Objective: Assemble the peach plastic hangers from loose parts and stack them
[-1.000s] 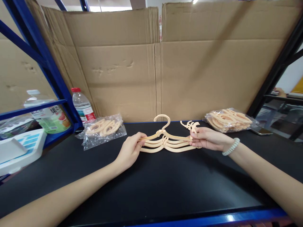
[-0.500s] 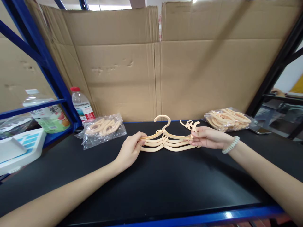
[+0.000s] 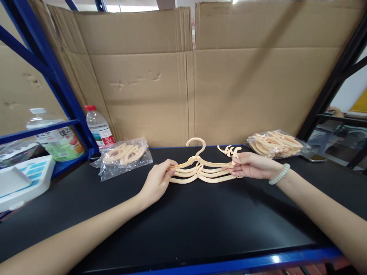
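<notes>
My left hand (image 3: 157,182) and right hand (image 3: 250,166) each pinch an end of the stacked hangers (image 3: 200,170), keeping them aligned near the surface's (image 3: 183,217) far edge.

Hangers (image 3: 200,172) smooth peach plastic, slight sheen; table top (image 3: 183,217) matt black, smooth; backing cardboard (image 3: 189,88) brown, matt, creased and dented; bags (image 3: 123,154) clear glossy crinkled plastic film; shelf frame (image 3: 57,82) blue painted metal, semi-gloss; bottle (image 3: 99,128) clear plastic, red cap; bracelet (image 3: 279,174) pale glossy beads
</notes>
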`<action>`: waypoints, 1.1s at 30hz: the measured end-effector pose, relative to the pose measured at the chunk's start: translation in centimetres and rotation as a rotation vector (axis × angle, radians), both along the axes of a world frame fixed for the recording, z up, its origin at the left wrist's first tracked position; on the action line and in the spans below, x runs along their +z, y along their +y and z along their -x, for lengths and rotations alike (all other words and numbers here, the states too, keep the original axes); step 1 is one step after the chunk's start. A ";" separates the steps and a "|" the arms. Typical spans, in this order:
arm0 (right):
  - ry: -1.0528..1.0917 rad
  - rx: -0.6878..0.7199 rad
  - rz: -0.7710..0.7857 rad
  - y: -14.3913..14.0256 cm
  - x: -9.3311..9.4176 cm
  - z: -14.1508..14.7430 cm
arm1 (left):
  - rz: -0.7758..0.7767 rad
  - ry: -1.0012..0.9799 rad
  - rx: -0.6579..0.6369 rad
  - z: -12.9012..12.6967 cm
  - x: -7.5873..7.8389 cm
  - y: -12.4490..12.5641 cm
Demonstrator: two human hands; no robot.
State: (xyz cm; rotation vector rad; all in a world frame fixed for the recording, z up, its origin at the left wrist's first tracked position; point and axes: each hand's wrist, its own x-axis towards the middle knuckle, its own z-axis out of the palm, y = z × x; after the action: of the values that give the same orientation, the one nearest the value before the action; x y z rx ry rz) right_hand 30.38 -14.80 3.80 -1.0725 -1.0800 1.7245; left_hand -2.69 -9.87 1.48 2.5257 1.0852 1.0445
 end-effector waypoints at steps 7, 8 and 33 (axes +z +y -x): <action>-0.147 -0.075 -0.155 -0.2 -0.2 1.1 | -0.006 0.013 0.006 0.0 -0.1 0.1; -0.157 -0.105 -0.181 -0.3 -0.1 1.3 | -0.006 0.014 0.004 0.0 -0.1 0.1; -0.107 -0.281 -0.248 0.9 0.3 -2.5 | -0.318 0.605 -0.156 2.6 4.5 1.7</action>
State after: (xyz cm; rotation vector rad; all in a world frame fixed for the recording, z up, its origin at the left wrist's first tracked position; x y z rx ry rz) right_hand 32.90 -13.93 4.09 -1.1078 -1.1175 1.2890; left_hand -5.25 -8.20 6.03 3.2415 0.8663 0.4376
